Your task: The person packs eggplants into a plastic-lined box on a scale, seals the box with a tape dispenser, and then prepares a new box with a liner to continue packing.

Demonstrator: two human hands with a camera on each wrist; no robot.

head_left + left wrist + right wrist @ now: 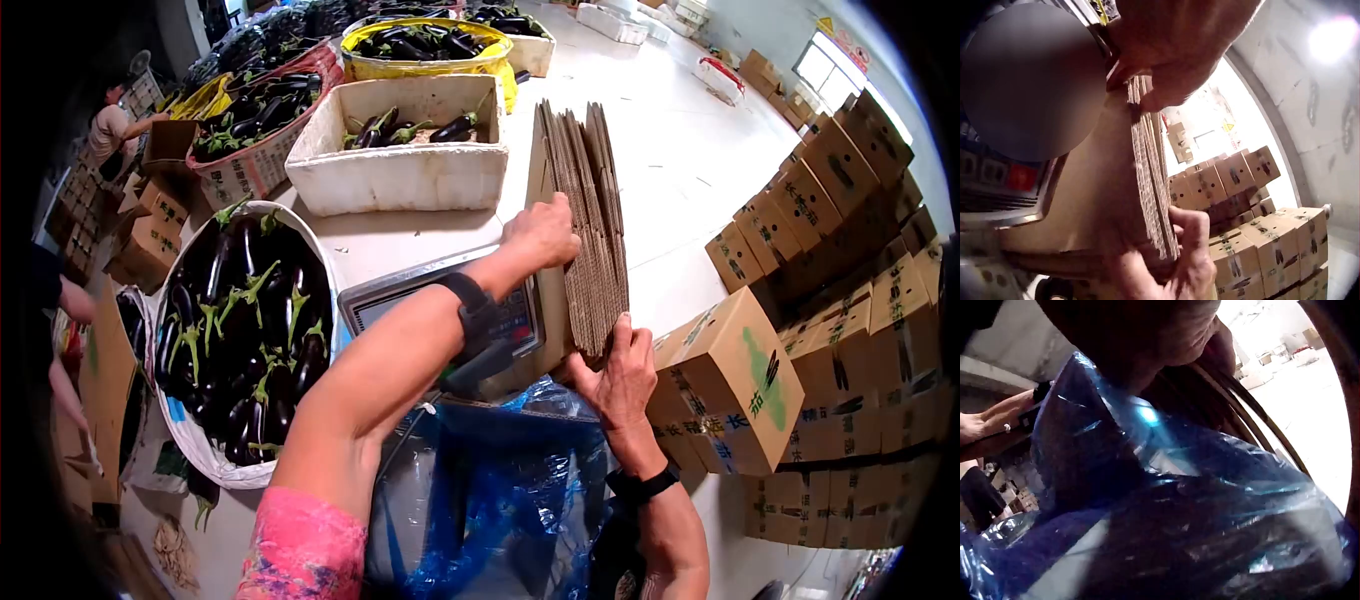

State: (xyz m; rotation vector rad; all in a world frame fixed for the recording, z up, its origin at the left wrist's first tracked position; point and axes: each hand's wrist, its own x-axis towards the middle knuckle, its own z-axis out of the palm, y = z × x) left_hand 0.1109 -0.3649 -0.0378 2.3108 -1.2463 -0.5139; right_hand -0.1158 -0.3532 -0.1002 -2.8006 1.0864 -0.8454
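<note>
A stack of flattened cardboard boxes (590, 230) stands on edge, its corrugated edges facing up. My left hand (540, 235) grips the upper edge on its left side, fingers curled over the sheets. At the near end my right hand (622, 385) holds the stack between thumb and fingers, also seen as the lower hand (1179, 269) in the left wrist view. Just below lies an open box lined with a blue plastic bag (490, 470), which fills much of the right wrist view. Behind my left forearm is a scale with a display panel (430, 290), partly hidden.
A round sack of eggplants (245, 330) stands at left. Behind it is a white foam box (400, 185) with several eggplants, then more full sacks. Packed cartons (850, 350) are piled at right, one carton (730, 390) close to my right hand. Another person (110, 130) sits far left.
</note>
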